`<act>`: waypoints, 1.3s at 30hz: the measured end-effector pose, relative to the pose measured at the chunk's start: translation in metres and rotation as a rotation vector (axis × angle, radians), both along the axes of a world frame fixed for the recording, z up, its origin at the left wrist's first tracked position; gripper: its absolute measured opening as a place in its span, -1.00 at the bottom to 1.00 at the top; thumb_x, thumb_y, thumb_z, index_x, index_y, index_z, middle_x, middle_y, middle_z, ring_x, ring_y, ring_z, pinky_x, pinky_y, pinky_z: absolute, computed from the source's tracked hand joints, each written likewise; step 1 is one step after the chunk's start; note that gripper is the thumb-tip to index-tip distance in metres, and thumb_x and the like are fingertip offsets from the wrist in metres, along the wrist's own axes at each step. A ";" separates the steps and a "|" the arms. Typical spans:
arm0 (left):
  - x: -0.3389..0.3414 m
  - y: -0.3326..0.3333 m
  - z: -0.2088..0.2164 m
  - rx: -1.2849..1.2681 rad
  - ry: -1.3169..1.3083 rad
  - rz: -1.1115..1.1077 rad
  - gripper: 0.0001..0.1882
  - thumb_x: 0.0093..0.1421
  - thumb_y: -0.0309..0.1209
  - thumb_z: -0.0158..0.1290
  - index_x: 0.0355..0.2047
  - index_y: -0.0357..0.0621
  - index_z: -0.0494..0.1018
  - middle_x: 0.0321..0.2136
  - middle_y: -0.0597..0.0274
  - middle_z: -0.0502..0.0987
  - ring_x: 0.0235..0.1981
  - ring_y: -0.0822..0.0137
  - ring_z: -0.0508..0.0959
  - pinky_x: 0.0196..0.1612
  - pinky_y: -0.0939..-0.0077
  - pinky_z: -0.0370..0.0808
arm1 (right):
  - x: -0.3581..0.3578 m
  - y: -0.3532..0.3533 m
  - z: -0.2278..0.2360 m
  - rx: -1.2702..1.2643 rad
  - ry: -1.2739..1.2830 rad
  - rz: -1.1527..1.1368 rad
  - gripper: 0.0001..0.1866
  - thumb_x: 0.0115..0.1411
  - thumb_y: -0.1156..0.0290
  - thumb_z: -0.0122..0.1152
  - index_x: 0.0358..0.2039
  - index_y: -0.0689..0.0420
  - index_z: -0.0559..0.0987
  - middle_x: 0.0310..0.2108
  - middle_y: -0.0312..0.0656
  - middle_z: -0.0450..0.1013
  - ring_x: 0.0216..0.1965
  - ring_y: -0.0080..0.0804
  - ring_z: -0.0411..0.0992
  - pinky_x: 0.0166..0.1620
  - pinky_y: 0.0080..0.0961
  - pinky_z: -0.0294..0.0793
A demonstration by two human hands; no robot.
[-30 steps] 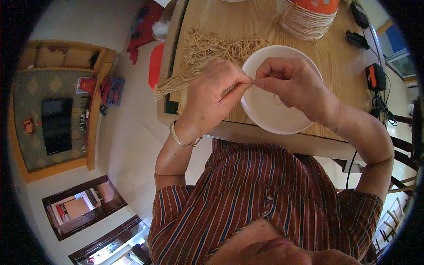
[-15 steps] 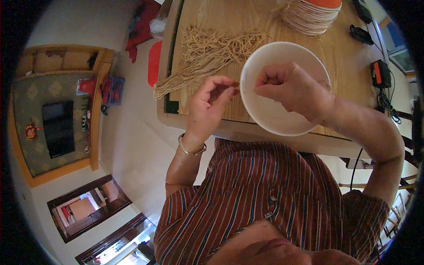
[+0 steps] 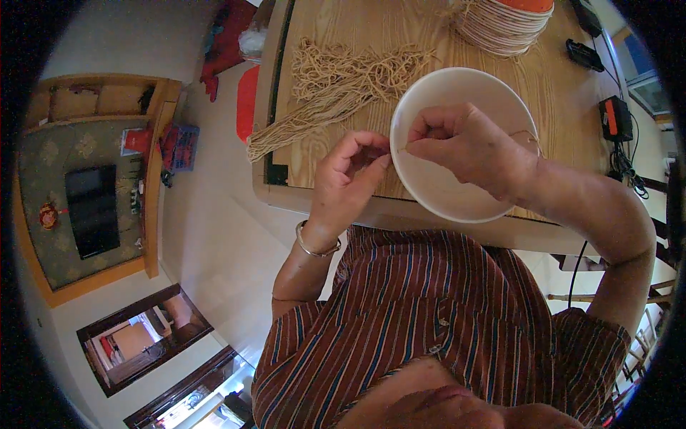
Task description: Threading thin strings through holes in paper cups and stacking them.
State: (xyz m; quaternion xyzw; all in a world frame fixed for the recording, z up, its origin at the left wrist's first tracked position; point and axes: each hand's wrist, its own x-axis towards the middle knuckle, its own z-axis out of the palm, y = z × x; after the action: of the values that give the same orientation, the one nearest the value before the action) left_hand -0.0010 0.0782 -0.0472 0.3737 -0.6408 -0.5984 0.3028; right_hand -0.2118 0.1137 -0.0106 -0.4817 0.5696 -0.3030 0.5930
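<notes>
My right hand is over a white bowl, thumb and fingers pinched together. A short pale end of twine pokes out at its fingertips. Behind this hand, a thin strand of tan twine lies across the bowl's right rim. At the bowl's left rim, my left hand has its fingers curled and the thumb pressed toward them. Whatever sits between those fingertips is too small to make out. A loose bundle of tan twine lies on the table, beyond my left hand.
Near the far edge of the wooden table stands an orange-topped form wound with pale cord. A black and orange power adapter with cables lies on the right. Beyond the table's left side is a red stool top.
My left hand has moved slightly right and nearer, up to the bowl's rim. My right hand has shifted a little left, and a pale twine end shows at its fingertips.
</notes>
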 end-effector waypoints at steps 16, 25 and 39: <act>0.000 -0.001 -0.005 0.002 -0.021 0.019 -0.83 0.20 -0.60 0.07 -0.18 -0.23 0.45 -0.28 0.34 0.54 -0.25 0.56 0.52 -0.11 0.64 0.47 | 0.004 -0.002 -0.007 -0.068 -0.024 0.008 -0.88 0.20 0.35 0.17 -0.40 0.11 0.57 -0.55 -0.50 0.39 -0.57 -0.81 0.21 -0.61 -0.75 0.17; 0.000 -0.001 -0.003 -0.018 -0.066 0.021 -0.85 0.19 -0.61 0.08 -0.21 -0.24 0.47 -0.31 0.35 0.54 -0.27 0.57 0.52 -0.12 0.65 0.47 | 0.006 -0.002 0.000 -0.032 0.013 0.012 -0.84 0.15 0.39 0.19 -0.32 0.20 0.61 -0.44 -0.28 0.54 -0.38 -0.61 0.42 -0.27 -0.53 0.47; -0.003 0.000 -0.005 -0.342 -0.163 0.059 -0.88 0.12 -0.64 0.11 -0.32 -0.23 0.48 -0.39 0.29 0.56 -0.34 0.53 0.54 -0.22 0.63 0.49 | 0.008 -0.003 -0.002 -0.026 -0.038 0.053 -0.88 0.21 0.33 0.16 -0.40 0.08 0.55 -0.54 -0.52 0.36 -0.56 -0.84 0.18 -0.59 -0.77 0.15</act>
State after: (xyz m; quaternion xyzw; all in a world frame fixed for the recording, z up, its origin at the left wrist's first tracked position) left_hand -0.0045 0.0786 -0.0519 0.3825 -0.7443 -0.4394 0.3265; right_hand -0.2039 0.1105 -0.0129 -0.4986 0.5413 -0.3038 0.6051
